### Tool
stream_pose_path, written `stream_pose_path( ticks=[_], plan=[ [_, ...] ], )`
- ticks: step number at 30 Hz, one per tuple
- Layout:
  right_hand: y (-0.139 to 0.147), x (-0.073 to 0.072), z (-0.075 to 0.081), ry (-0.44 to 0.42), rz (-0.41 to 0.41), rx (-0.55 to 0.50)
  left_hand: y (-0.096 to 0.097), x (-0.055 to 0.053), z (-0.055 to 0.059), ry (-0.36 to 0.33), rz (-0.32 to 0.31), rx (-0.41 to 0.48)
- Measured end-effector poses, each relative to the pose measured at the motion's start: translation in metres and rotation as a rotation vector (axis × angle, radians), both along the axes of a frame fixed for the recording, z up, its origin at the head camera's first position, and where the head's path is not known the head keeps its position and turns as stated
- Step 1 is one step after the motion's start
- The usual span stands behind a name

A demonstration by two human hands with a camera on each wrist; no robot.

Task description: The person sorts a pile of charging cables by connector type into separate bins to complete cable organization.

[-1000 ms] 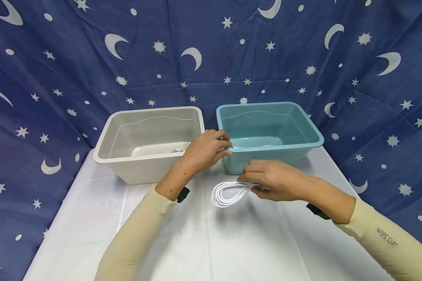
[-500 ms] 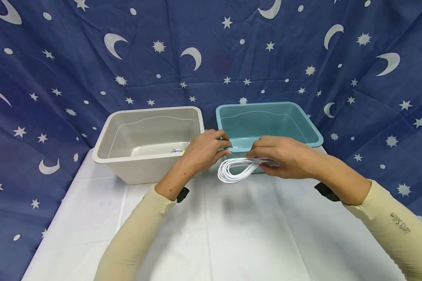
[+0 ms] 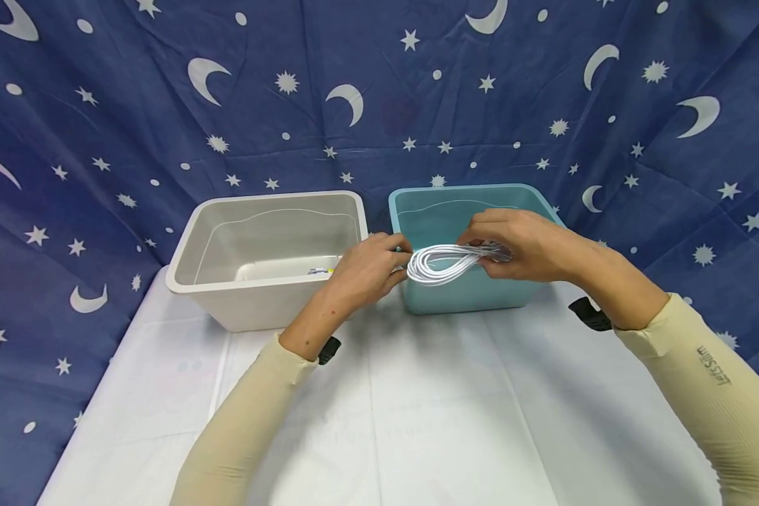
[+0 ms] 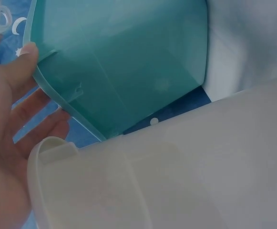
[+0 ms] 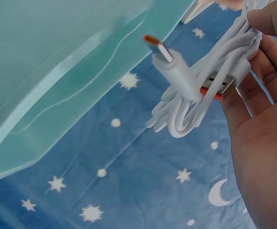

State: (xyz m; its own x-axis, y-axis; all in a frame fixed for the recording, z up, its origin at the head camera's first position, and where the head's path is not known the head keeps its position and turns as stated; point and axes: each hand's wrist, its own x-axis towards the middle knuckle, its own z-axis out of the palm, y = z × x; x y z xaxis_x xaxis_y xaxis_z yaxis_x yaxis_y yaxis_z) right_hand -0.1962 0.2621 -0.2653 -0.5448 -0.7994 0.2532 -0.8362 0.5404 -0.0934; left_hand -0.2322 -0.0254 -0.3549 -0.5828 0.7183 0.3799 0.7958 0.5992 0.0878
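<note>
My right hand [image 3: 525,242] pinches a coiled white USB cable [image 3: 439,266] over the front rim of the teal bin [image 3: 468,296]. The coil's looped end points left, close to my left fingertips. Up close in the right wrist view, two metal plugs show on the cable [image 5: 179,78], both with orange inside. My left hand [image 3: 368,270] grips the teal bin's left front rim, thumb on one side and fingers along the edge, as the left wrist view of the bin [image 4: 124,52] shows. The right hand and cable hide part of the teal bin's inside.
Left of the teal bin stands a beige bin [image 3: 266,306], with a small white-and-yellow item [image 3: 320,270] on its floor. A narrow gap separates the bins under my left wrist. Both rest on a white-covered table [image 3: 443,422] before a blue star-patterned curtain [image 3: 379,84].
My right hand has lifted the coiled cable from above the table, up and away from me, to the teal bin's front rim. The left hand has stayed in place.
</note>
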Motion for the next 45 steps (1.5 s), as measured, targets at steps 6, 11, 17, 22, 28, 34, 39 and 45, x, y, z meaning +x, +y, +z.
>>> stream_pose_path(
  ticks=[6,11,17,22,28,34,39,45],
  plan=[
    [0.009,-0.019,-0.002,-0.034,-0.041,-0.009,0.001,0.000,0.000,-0.007,-0.011,0.019],
    [0.015,-0.033,-0.006,-0.080,-0.078,0.014,0.001,0.000,0.000,-0.010,-0.025,0.027],
    [0.015,-0.050,-0.008,-0.108,-0.126,0.052,0.000,0.000,0.001,-0.007,-0.018,0.013],
    [0.015,-0.061,-0.017,-0.126,-0.164,0.074,0.000,0.001,-0.001,-0.020,-0.015,0.017],
    [0.015,-0.072,-0.030,-0.166,-0.202,0.060,0.001,0.000,-0.002,-0.027,-0.016,0.016],
    [0.014,-0.078,-0.040,-0.212,-0.232,0.045,0.001,0.000,-0.002,-0.029,-0.012,0.013],
    [0.012,-0.076,-0.042,-0.222,-0.229,0.040,0.001,0.001,-0.002,-0.029,-0.006,0.006],
    [0.013,-0.068,-0.044,-0.219,-0.239,0.045,0.001,0.000,0.000,-0.030,-0.004,0.000]
  ],
)
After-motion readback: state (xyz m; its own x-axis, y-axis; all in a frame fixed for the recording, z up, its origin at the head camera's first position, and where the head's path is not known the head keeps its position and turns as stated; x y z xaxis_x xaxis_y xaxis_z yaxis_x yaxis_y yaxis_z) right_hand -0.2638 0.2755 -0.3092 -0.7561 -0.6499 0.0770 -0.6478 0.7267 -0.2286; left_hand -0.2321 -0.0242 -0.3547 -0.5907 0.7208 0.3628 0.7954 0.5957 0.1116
